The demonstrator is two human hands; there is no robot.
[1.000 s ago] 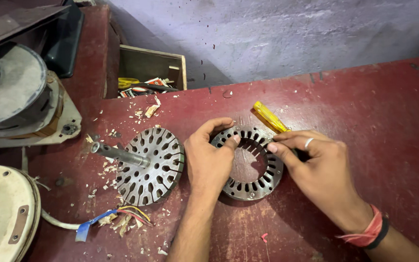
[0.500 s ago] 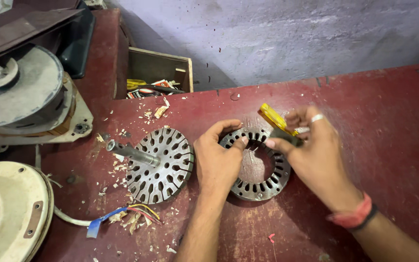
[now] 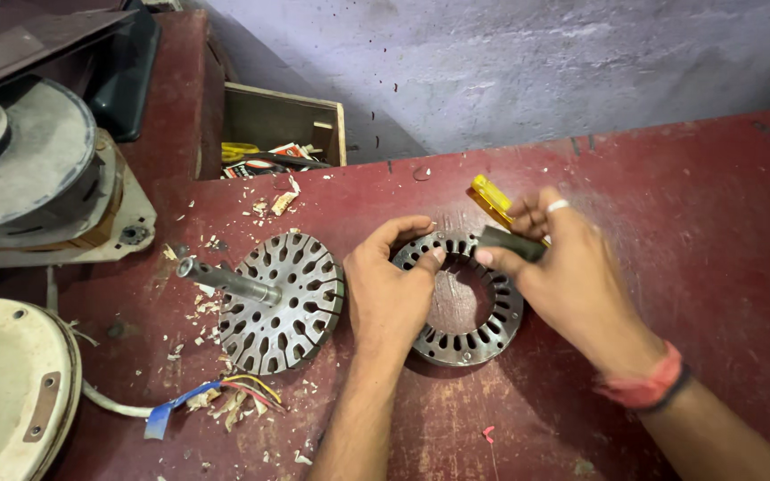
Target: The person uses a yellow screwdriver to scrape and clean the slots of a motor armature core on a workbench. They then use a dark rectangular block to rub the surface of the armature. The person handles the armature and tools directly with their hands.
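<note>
A slotted metal stator ring (image 3: pixel 479 334) lies flat on the dark red table (image 3: pixel 688 232). My left hand (image 3: pixel 391 289) rests on the ring's left rim and presses it down, thumb on its upper edge. My right hand (image 3: pixel 563 267) hovers over the ring's upper right rim and pinches a small dark flat strip (image 3: pixel 510 242) between thumb and fingers. A yellow-handled tool (image 3: pixel 492 198) lies on the table just behind that hand.
A round slotted rotor with a steel shaft (image 3: pixel 282 298) lies left of the ring. Loose coloured wires (image 3: pixel 216 396) and paper scraps sit below it. Fan housings (image 3: pixel 11 392) crowd the left edge. An open wooden box (image 3: pixel 282 134) stands at the back.
My right hand has lifted off the ring's right rim and now holds the dark strip above the upper rim. The left hand stays on the ring.
</note>
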